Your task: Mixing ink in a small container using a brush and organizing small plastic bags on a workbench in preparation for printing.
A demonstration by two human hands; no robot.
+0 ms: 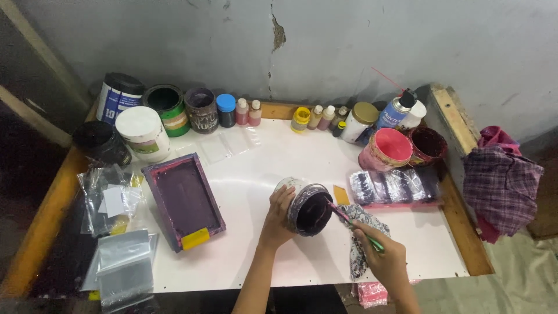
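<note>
My left hand (275,218) grips a round tub of dark purple ink (308,208), tilted toward me over the white tabletop (256,174). My right hand (385,256) holds a thin pink and green stick (356,225) whose tip reaches into the tub's mouth. The same hand also clutches a black-and-white patterned rag (361,244) that hangs beneath it. A small orange card (341,195) lies just behind the tub.
A purple-stained framed screen (183,200) lies to the left. Jars, cans and small bottles line the back edge, with a pink tub (388,147) and a spray can (395,109) at right. Plastic bags (116,256) sit at left, a checked cloth (503,185) at right.
</note>
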